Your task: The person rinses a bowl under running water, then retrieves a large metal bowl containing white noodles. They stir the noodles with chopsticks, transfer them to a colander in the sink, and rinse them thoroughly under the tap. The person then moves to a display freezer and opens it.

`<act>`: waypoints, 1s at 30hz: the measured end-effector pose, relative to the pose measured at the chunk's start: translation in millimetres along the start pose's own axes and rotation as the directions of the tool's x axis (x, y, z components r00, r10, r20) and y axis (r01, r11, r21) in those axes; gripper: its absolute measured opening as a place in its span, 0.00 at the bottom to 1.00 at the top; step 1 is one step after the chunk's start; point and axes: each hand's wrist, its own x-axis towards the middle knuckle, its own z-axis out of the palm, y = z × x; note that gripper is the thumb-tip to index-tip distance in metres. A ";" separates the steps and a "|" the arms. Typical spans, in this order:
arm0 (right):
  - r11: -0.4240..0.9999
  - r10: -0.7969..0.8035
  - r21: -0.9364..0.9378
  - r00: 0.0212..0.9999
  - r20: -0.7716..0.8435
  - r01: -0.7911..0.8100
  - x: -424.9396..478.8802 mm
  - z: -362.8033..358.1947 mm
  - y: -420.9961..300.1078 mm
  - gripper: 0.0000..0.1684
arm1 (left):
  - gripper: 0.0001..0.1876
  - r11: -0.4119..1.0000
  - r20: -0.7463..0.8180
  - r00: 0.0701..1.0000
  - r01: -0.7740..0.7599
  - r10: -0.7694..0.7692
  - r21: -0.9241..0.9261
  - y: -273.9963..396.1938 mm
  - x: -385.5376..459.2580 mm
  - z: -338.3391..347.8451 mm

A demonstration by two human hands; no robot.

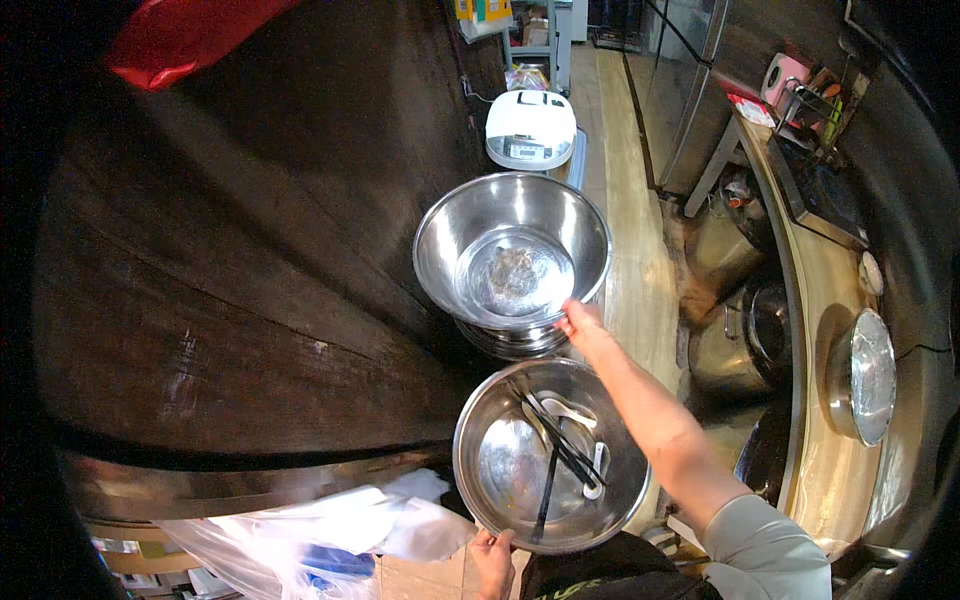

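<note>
My left hand grips the near rim of a stainless steel basin. In this basin lie several black chopsticks and several white soup spoons. With my arm stretched forward, my right hand pinches the near rim of a second large stainless steel basin. That one holds no utensils, and a brownish patch shows on its bottom. Stacked metalware shows just beneath it; what supports the stack is hidden.
A white rice cooker stands beyond the far basin. A dark wall runs along the left. To the right, a wooden counter carries a metal bowl, with large metal pots underneath. Plastic bags hang at lower left.
</note>
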 end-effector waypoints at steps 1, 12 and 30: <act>0.998 0.054 -0.018 0.996 0.064 -0.053 -15.8 -4.4 -10.1 0.12 | 0.06 1.000 -0.020 1.000 0.019 -0.019 -0.005 6.2 -6.8 3.5; 0.987 -0.152 0.033 0.986 -0.073 0.155 -219.8 -202.8 -139.4 0.07 | 0.05 0.999 0.052 0.998 0.043 -0.043 0.004 56.5 11.5 35.7; 0.541 -0.558 -0.022 0.339 -0.757 0.841 -508.0 -440.8 -139.7 0.05 | 0.14 0.952 0.100 0.993 -0.037 0.071 -0.303 139.1 270.5 236.2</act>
